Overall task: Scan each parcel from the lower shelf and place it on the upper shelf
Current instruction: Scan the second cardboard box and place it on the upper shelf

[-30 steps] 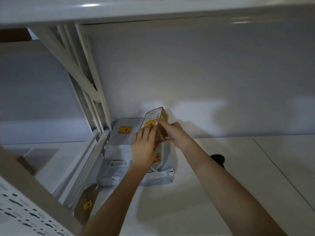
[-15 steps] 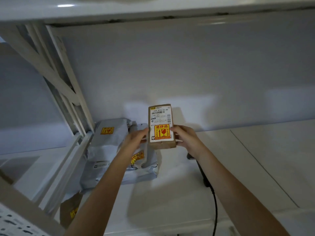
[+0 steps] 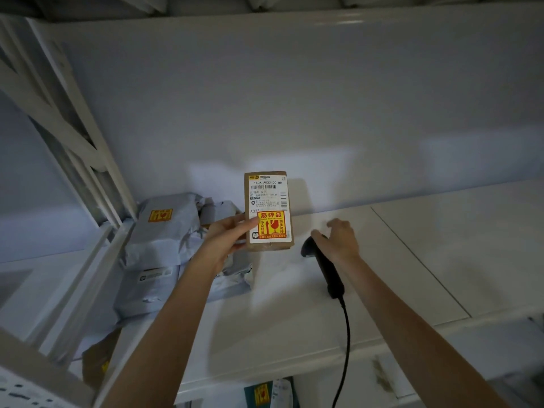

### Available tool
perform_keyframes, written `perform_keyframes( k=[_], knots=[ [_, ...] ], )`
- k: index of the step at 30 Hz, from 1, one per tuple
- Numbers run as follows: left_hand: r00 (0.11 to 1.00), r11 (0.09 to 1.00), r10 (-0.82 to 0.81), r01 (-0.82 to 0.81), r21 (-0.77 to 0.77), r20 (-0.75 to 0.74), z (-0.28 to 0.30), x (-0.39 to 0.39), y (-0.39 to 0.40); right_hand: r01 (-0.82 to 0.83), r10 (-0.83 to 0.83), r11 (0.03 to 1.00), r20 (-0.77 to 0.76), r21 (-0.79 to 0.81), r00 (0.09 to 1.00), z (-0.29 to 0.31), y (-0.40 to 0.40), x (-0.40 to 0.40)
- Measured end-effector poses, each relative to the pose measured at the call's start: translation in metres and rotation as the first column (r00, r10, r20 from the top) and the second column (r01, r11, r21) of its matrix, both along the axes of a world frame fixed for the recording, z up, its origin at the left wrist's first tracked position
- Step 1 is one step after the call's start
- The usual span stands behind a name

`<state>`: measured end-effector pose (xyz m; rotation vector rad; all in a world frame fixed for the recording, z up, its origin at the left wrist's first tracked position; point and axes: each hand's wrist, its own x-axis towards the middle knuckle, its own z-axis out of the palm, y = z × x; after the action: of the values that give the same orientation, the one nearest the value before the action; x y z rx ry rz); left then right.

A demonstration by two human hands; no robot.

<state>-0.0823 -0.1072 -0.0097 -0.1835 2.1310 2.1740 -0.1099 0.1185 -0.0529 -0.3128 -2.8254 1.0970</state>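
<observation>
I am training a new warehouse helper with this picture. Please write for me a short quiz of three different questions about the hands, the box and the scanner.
1. True or false: the left hand holds the brown cardboard parcel upright, label toward the camera.
2. What does the right hand rest on?
A. black corded barcode scanner
B. grey plastic mailer bags
C. nothing
3. Fill in: the scanner lies on the white ____.

Key: 1 true; 2 A; 3 shelf.

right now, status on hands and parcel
Left hand holds brown parcel upright, label facing camera. Right hand over scanner, not gripped. Nothing in between.
</observation>
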Motion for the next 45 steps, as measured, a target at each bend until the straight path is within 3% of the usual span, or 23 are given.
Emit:
perform_keyframes(
  k=[2, 5, 8, 13, 18, 24, 28, 45],
  knots=[
    [1.0, 1.0, 0.004, -0.004, 0.004, -0.002, -0.001, 0.0, -0.001, -0.011, -0.001, 0.997, 0.176, 0.07, 0.984, -0.015, 0.007, 0.001],
    [1.0, 1.0, -0.003, 0.003, -0.015, -0.004, -0.003, -0.002, -0.001, -0.057, 0.055, 0.998, 0.305, -0.001, 0.951, -0.03, 0.005, 0.004],
    [1.0, 1.0, 0.005, -0.005, -0.025, -0.004, -0.005, -0.004, -0.001, -0.001, 0.066, 0.983, 0.349, -0.185, 0.935, -0.04, 0.006, 0.003],
    [1.0, 1.0, 0.023, -0.023, -0.015, -0.009, -0.007, -0.01, -0.005, 0.143, 0.091, 0.843, 0.4, -0.519, 0.912, -0.041, 0.008, 0.006],
    [0.999, 0.998, 0.052, -0.052, -0.038, -0.008, -0.01, -0.019, -0.002, 0.153, 0.063, 0.699, 0.273, -0.698, 0.96, -0.014, 0.006, 0.02],
    [0.995, 0.995, 0.099, -0.099, -0.027, 0.007, -0.019, -0.027, 0.019, -0.095, 0.115, 0.658, -0.025, -0.747, 0.993, 0.046, 0.0, 0.063],
    [0.991, 0.992, 0.127, -0.126, -0.024, 0.048, -0.024, -0.032, 0.033, -0.164, 0.114, 0.679, -0.118, -0.716, 0.986, 0.068, -0.012, 0.085],
    [0.987, 0.986, 0.16, -0.158, -0.054, 0.029, -0.021, -0.03, 0.041, -0.167, 0.152, 0.704, -0.084, -0.69, 0.985, 0.078, -0.026, 0.095]
  ],
)
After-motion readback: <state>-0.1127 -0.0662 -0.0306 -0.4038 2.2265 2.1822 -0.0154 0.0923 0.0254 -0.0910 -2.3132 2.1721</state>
